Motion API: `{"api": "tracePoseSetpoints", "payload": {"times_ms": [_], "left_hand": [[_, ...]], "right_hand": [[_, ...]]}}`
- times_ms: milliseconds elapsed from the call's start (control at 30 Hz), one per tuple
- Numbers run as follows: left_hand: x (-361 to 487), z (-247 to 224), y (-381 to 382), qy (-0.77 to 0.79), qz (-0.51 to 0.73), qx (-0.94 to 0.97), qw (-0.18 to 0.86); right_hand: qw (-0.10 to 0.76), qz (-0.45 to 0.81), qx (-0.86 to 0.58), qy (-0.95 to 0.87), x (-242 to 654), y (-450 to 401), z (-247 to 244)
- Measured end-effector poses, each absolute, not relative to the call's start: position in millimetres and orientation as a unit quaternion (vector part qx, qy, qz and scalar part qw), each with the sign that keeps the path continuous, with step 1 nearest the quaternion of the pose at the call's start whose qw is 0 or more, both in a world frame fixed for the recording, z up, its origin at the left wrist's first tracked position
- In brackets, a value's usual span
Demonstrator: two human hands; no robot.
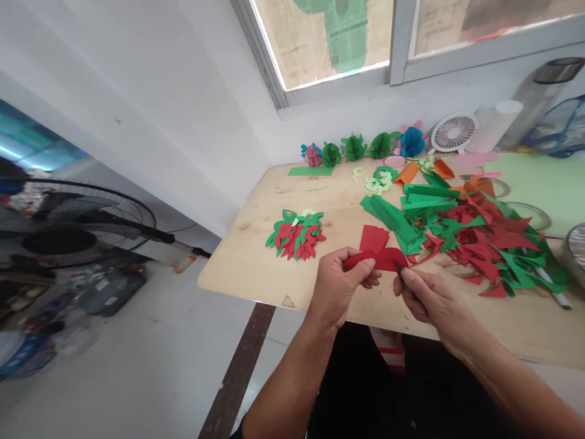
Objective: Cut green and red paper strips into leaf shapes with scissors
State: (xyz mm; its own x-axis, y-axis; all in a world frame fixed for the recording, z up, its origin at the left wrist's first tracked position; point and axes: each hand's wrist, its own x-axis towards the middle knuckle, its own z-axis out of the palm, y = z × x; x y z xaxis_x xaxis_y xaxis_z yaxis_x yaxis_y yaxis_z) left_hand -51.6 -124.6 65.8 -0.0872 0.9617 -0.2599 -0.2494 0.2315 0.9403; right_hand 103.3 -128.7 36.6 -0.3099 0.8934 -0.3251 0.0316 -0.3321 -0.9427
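My left hand (339, 279) pinches a piece of red paper (388, 258) with a curved upper edge, held just above the table's front edge. Closed around small dark scissors (398, 268), my right hand (429, 297) brings the blades to the paper's right end; the handles are mostly hidden by my fingers. Behind the held piece lies a stack of red paper strips (373, 236). Left of my hands is a pile of red and green cut-out shapes (296, 235). To the right spreads a heap of red and green paper scraps (484, 244).
Folded paper figures (354, 148) line the wall behind the wooden table (247, 256). A small white fan (454, 133) and a tall bottle (539, 100) stand at the back right. Green strips (388, 214) lie mid-table. A large floor fan (82, 235) is on the left.
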Motion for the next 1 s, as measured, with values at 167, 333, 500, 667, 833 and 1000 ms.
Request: {"api": "tracePoseSetpoints", "payload": {"times_ms": [167, 333, 500, 667, 833, 1000], "left_hand": [[-51, 66, -125, 0.524, 0.519, 0.337, 0.585], [-51, 66, -126, 0.522, 0.521, 0.337, 0.585], [-52, 66, -125, 0.521, 0.516, 0.34, 0.589], [-49, 63, -125, 0.522, 0.525, 0.312, 0.595], [-37, 56, -129, 0.501, 0.576, 0.227, 0.605], [-16, 50, -137, 0.461, 0.623, 0.128, 0.619]], "right_hand": [[0.324, 0.655, -0.484, -0.481, 105, -129, 37], [0.322, 0.664, -0.479, -0.475, 106, -129, 35], [0.315, 0.665, -0.481, -0.477, 107, -129, 34], [0.323, 0.664, -0.48, -0.473, 109, -131, 34], [0.334, 0.648, -0.485, -0.482, 112, -137, 28], [0.381, 0.622, -0.487, -0.48, 107, -137, 27]]}}
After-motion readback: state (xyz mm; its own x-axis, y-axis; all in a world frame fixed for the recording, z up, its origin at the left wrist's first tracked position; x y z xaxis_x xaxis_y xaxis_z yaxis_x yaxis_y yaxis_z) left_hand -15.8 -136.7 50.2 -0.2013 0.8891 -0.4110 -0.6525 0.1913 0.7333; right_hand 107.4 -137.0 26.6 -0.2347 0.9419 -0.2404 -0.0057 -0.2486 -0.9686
